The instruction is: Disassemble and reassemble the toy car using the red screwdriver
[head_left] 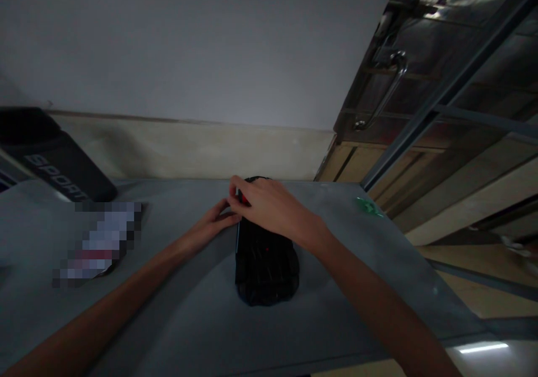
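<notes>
A black object with a rounded near end [267, 268], its exact kind unclear in the dim light, lies on the grey tabletop [189, 310]. My right hand [264, 203] is over its far end, fingers bent and pressed together around a small red part [244, 199]. Beside the far left edge of the black object is my left hand [218, 220], its fingertips close to the right hand's and its fingers apart, with nothing seen in them. The right hand covers much of the object's far end.
A dark bottle marked SPORT [71, 167] stands at the far left, near a blurred-out item [101, 242]. A green crumpled wrapper [369, 206] lies at the right. Behind is a wall; metal frame bars [403, 142] and a door handle [389, 94] are at the right.
</notes>
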Demonstrator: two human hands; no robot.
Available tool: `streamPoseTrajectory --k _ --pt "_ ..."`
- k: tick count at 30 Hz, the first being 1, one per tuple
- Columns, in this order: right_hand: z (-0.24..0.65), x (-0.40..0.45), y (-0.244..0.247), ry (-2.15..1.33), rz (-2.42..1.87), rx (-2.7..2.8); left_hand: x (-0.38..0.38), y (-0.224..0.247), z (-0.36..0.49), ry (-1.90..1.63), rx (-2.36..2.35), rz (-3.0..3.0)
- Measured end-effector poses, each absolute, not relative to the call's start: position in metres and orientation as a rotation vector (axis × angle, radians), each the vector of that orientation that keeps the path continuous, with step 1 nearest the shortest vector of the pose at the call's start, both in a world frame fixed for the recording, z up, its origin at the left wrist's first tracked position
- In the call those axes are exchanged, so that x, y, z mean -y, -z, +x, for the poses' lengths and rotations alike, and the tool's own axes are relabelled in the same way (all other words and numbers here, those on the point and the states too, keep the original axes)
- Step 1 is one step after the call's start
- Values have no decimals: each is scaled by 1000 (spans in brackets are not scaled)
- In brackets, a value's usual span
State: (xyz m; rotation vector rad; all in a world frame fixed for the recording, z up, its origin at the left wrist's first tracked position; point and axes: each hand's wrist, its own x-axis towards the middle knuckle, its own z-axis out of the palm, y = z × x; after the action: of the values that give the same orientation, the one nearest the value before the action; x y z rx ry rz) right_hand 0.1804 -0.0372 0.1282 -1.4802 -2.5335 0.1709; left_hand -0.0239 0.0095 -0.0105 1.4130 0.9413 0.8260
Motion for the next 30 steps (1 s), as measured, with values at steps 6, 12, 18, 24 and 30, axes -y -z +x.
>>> streamPoseTrajectory --k 6,12,18,24,30 --pt "183 36 -125 -154 -1421 2531 -10 15 -24 -822 -915 1402" --pt "182 35 -124 -202 -1388 2551 -9 14 -24 -833 -910 1407" --pt "181 36 -125 -150 -1393 2557 -6 9 -22 -855 -948 1416" --pt "181 35 -125 -151 -1405 2569 -8 12 -24 -848 -943 1421" --pt "181 35 -127 -203 -1415 2555 -10 18 -26 -815 -904 1389"
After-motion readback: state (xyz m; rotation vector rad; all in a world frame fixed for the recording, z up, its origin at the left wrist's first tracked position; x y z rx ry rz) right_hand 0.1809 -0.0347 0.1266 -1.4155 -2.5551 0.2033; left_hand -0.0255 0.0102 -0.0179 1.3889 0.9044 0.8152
